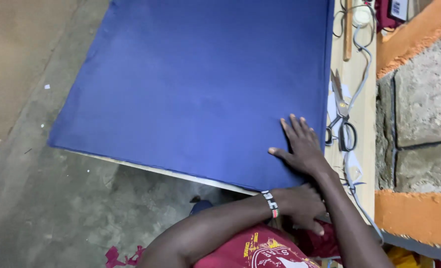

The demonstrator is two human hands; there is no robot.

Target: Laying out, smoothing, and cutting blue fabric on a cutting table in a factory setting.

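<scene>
So the big blue cloth (pixel 195 84) fills most of the frame, spread flat over a wooden table (pixel 362 106), and it runs from the top edge down to the lower middle, where its near edge hangs just past the board. The right hand (pixel 302 146) lies flat on the cloth's lower right corner, fingers spread wide, palm down, gripping nothing, just pressing. The left hand (pixel 300 203) sits right below it at the table's near edge with a beaded wristband (pixel 271 203) on the wrist; its fingers curl under and I honestly can't tell if it's pinching the cloth edge or only resting there.

If you're smoothing fabric like this, I'd say keep the flat palm sweeping outward from the corner and keep the edges lined up with the board, since one hard push would ruck it up.

To the right of the cloth, on the bare strip of table, lie black-handled scissors (pixel 340 124), close to the fingertips, so watch for those. A grey cable (pixel 362 74) snakes along that strip and a wooden stick (pixel 348 30) lies at the upper right. A rough block wall (pixel 419 99) crowds the right side, and there's concrete floor (pixel 36 198) on the left.
</scene>
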